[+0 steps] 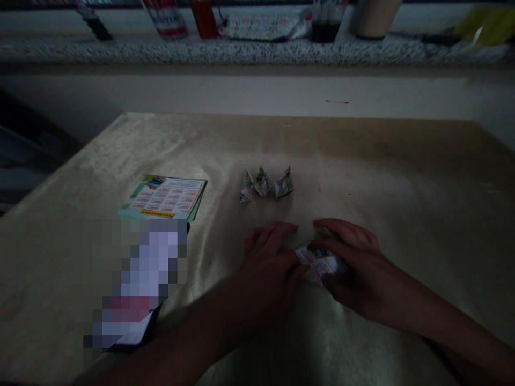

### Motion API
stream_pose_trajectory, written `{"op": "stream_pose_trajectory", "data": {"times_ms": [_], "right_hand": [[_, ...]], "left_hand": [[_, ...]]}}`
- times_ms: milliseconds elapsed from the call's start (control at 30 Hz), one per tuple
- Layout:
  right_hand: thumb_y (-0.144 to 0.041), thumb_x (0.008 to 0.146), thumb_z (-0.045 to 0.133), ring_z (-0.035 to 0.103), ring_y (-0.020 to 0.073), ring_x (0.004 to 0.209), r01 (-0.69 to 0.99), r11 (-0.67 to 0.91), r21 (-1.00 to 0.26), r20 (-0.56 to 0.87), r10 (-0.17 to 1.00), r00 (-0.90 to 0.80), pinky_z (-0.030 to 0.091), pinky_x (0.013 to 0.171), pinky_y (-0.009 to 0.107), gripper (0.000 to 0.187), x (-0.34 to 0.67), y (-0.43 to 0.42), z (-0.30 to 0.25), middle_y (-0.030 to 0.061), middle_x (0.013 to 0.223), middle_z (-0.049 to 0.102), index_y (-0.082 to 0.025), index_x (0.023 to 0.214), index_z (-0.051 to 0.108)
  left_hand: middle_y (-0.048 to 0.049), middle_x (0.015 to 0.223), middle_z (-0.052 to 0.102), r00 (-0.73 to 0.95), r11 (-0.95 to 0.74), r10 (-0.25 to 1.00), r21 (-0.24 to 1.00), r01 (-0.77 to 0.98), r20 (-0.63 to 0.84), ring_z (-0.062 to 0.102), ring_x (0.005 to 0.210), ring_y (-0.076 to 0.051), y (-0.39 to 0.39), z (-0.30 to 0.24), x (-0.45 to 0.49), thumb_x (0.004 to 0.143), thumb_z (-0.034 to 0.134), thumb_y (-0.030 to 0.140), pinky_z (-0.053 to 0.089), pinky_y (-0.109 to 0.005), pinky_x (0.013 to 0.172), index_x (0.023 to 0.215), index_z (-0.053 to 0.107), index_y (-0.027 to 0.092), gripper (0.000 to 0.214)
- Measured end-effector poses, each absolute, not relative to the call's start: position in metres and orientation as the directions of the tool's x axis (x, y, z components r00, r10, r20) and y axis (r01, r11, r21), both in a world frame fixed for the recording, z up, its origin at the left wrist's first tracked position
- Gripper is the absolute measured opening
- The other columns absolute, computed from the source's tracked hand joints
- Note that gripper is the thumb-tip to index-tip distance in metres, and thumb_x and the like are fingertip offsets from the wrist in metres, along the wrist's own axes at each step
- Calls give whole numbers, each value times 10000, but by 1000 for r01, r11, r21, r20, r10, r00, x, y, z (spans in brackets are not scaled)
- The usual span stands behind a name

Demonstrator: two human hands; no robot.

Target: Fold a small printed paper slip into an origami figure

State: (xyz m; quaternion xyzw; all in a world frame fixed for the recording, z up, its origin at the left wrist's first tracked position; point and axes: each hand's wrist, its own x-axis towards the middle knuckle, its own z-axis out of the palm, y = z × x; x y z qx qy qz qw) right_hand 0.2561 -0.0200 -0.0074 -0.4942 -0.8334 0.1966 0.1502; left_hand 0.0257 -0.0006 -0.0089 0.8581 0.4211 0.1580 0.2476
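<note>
A small folded sheet of printed paper lies on the table between my hands. My left hand is at its left edge, fingers curled and thumb side against the paper. My right hand closes on the right part, with fingers over the top and the thumb at the near edge; they hide part of the sheet. Beyond the hands stand three small folded paper shapes with pointed tips: a left one, a middle one and a right one.
Left of my hands lie printed calendar sheets, apparently stacked, and a phone with a blurred-out screen. Behind the pale table, a speckled ledge holds bottles, a white packet, a glass with dark liquid and a yellow item.
</note>
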Motion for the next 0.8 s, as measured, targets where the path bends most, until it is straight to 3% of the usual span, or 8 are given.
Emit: {"op": "stream_pose_trajectory", "data": {"times_ms": [233, 800], "right_hand": [[-137, 767, 665, 400, 329, 1420, 762, 429, -485, 62, 886, -460, 360, 1112, 556, 566, 256, -20, -7, 94, 1502, 454, -297, 1302, 576], [-167, 792, 674, 399, 320, 1426, 768, 435, -470, 41, 880, -473, 364, 1120, 557, 524, 258, -19, -8, 95, 1510, 456, -295, 1292, 585]], "left_hand": [[-171, 1456, 528, 505, -454, 862, 519, 724, 50, 442, 1375, -354, -3, -12, 36, 959, 570, 265, 333, -610, 1106, 826, 710, 147, 226], [-187, 1437, 542, 481, -431, 876, 499, 752, 32, 454, 1363, -362, -4, -12, 41, 943, 566, 255, 333, -630, 1094, 801, 698, 143, 224]]}}
